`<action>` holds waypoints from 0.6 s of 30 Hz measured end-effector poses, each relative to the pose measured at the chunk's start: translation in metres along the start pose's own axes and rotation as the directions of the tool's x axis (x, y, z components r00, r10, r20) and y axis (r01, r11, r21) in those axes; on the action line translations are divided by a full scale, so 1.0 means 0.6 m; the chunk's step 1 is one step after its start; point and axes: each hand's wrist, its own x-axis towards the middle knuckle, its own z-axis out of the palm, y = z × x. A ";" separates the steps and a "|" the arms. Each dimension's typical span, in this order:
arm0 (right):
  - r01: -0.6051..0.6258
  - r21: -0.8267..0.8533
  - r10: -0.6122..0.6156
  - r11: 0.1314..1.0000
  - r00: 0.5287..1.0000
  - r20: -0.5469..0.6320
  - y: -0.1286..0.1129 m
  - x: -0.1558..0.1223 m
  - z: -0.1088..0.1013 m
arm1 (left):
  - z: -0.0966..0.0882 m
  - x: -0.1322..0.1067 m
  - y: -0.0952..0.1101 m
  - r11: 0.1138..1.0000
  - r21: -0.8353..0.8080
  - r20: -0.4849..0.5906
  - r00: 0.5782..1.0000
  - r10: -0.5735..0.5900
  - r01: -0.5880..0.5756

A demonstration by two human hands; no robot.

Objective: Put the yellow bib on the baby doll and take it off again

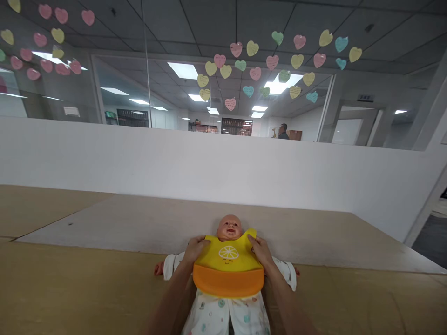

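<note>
Doll: doll [229,227] flat on its back at 6 o'clock in the view, head toward 12 o'clock, legs running off the lower edge.
Clothing: white romper [244,317] with small coloured prints; both sleeves spread out to 9 and 3 o'clock.
Bib: yellow bib [226,265] with a white citrus slice printed on it and an orange pouch along its lower edge. It lies on the doll's chest, its top edge just under the chin.
Left hand: left hand [195,250] at the bib's 10 o'clock corner, beside the doll's neck. The grip is closed, with fingers curled over the bib's upper edge.
Right hand: right hand [260,251] at the bib's 2 o'clock corner. The grip is closed here too, fingers folded on the bib's edge by the doll's shoulder.
Forearms: both come up from 6 o'clock, one along each side of the doll's body.
Counter: tan counter [70,288] under the doll, with a paler board [139,223] lying on it toward 12 o'clock; the doll's head rests on that board.
Wall: low white wall [209,163] behind the counter, with glass above it.
Hearts: paper hearts [254,73] in pink, yellow and teal stuck to the glass at 12 and 10 o'clock.
Background: a person [282,131] stands far off behind the glass at 1 o'clock, under lit ceiling lights [182,70].
</note>
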 end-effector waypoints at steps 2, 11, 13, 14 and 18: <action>-0.022 -0.010 0.022 1.000 1.000 -0.007 0.005 0.003 -0.001 | -0.002 0.002 -0.005 1.000 0.025 -0.002 1.000 -0.004 0.004; -0.092 -0.078 0.089 0.993 0.995 -0.033 0.018 0.007 -0.008 | 0.000 -0.003 -0.011 0.995 0.100 -0.048 0.999 -0.023 0.027; -0.093 -0.107 0.090 0.990 0.995 -0.035 0.023 0.011 -0.010 | 0.002 -0.007 -0.008 0.994 0.106 -0.055 0.998 -0.027 0.033; -0.093 -0.120 0.089 0.988 0.995 -0.034 0.025 0.012 -0.010 | 0.002 -0.009 -0.007 0.994 0.105 -0.057 0.998 -0.029 0.035; -0.083 -0.149 0.081 0.985 0.996 -0.023 0.028 0.012 -0.012 | 0.002 -0.015 -0.006 0.994 0.104 -0.045 0.999 -0.021 0.025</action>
